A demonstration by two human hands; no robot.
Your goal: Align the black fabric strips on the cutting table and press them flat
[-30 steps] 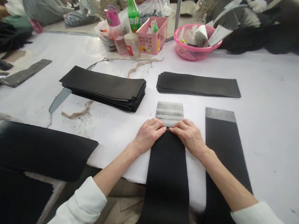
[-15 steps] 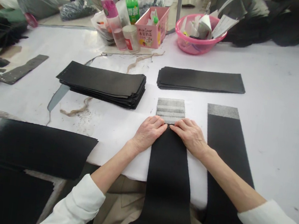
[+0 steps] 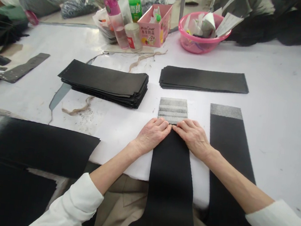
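Observation:
A long black strip of leather-like material (image 3: 173, 166) runs from the white tabletop down over my lap. Its far end shows a grey, ridged section (image 3: 173, 108). My left hand (image 3: 155, 131) pinches the strip just below that section, thumb and fingers pressed together. From the other side my right hand (image 3: 193, 135) pinches it the same way, and the thumbs nearly meet at the middle. Both hands rest on the table, with a small fold of material partly hidden under the fingers. To the right lies a second black strip (image 3: 229, 147) with a grey end.
Stacks of black pieces lie beyond my hands, one at left (image 3: 103, 80) and one at right (image 3: 204, 80). Large black sheets (image 3: 43, 148) hang at lower left. Farther back stand a pink basin (image 3: 199, 42), a pink box (image 3: 154, 28) and a green bottle (image 3: 134, 2).
The view has shifted slightly. My hands keep the same pinch at the same place on the strip, with the left thumb a little closer to the right one.

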